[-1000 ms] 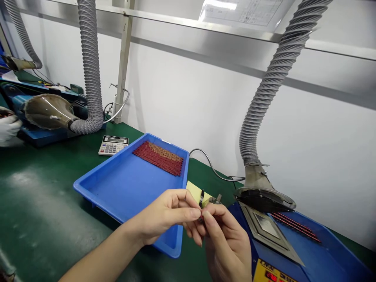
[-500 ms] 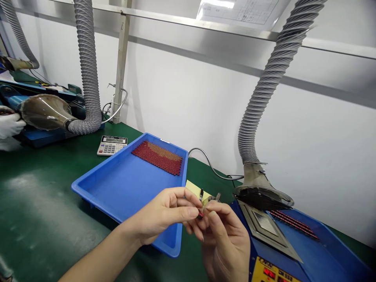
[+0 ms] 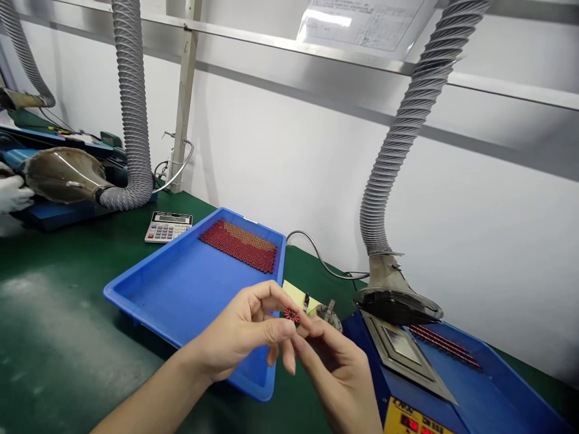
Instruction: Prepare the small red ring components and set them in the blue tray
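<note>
My left hand point(image 3: 246, 334) pinches a small red wound ring coil point(image 3: 292, 315) between thumb and fingertips, above the near right corner of a blue tray point(image 3: 181, 289). My right hand point(image 3: 337, 367) is just right of it, fingers loosely curled, fingertips touching the left hand's fingers below the coil. A flat patch of many red coils point(image 3: 239, 244) lies in the tray's far corner. More red coils in rows point(image 3: 446, 345) rest on the blue machine point(image 3: 452, 398) at the right.
A grey fume hose with a nozzle point(image 3: 395, 301) hangs over the machine's metal plate point(image 3: 400, 345). A calculator point(image 3: 167, 226) sits behind the tray. Another hose with a hood point(image 3: 67, 175) and another person's white-gloved hand point(image 3: 13, 193) are at far left. A yellow note point(image 3: 298, 296) lies on the green mat.
The coil has come up into view, face on, at my left fingertips. My right hand has dropped lower and loosened its pinch. The view shifted slightly.
</note>
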A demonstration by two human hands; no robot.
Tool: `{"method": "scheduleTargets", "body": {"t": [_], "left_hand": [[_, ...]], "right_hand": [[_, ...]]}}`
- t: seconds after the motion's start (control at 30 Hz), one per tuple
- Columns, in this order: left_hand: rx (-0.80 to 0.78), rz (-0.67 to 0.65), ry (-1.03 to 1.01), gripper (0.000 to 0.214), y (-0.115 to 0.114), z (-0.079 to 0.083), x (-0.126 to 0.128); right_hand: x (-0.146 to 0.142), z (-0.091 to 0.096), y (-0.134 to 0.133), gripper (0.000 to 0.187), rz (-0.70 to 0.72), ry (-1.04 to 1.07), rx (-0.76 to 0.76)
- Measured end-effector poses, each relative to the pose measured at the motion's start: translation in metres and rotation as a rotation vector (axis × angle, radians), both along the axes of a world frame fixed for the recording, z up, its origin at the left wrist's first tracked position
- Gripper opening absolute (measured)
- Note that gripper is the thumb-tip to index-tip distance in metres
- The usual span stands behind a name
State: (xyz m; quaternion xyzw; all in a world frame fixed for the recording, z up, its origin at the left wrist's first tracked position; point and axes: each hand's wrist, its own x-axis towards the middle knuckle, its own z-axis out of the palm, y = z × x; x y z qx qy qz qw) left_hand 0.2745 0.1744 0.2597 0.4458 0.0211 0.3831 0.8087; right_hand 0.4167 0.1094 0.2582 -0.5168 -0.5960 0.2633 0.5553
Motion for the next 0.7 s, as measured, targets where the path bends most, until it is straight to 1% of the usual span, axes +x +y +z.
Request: {"method": "scheduleTargets", "body": {"t": [0.03,0.1,0.2,0.27,0.33,0.37,0.47,0.53,0.57,0.6,0.63,0.7], "left_hand": [[0.002,-0.023,-0.008,0.023,0.000,-0.001,0.000],[0.013,-0.073,0.018,0.025,0.000,-0.003,0.001],[0.023,-0.121,0.113,0.025,0.001,-0.004,0.003],[0.021,-0.140,0.148,0.023,0.000,-0.004,0.003],[0.036,-0.136,0.165,0.019,0.000,-0.002,0.003],[0.050,-0.126,0.173,0.018,-0.001,-0.002,0.003],[0.096,-0.071,0.223,0.015,-0.003,0.001,0.003],[0.113,-0.044,0.271,0.014,-0.005,0.003,0.002],[0.117,-0.028,0.286,0.014,-0.006,0.004,0.002],[0.114,-0.008,0.287,0.014,-0.007,0.005,0.002],[0.110,0.008,0.274,0.014,-0.008,0.006,0.001],[0.105,0.054,0.249,0.013,-0.009,0.007,0.000]], "right_hand": [[0.002,0.000,0.000,0.019,0.007,0.006,-0.003],[0.004,-0.001,0.000,0.010,0.043,0.034,0.047],[0.005,-0.006,0.003,0.021,0.135,0.071,0.112],[0.002,-0.009,0.005,0.015,0.181,0.145,0.125],[-0.003,-0.011,0.007,0.011,0.215,0.271,0.135],[-0.006,-0.011,0.008,0.012,0.230,0.349,0.125],[-0.011,-0.005,0.010,0.017,0.244,0.629,0.085],[-0.010,0.000,0.009,0.020,0.221,0.766,0.133],[-0.009,0.002,0.008,0.022,0.209,0.765,0.170],[-0.007,0.003,0.006,0.022,0.204,0.709,0.193],[-0.006,0.003,0.003,0.020,0.195,0.614,0.187],[-0.003,0.003,-0.002,0.014,0.138,0.414,0.109]]}}
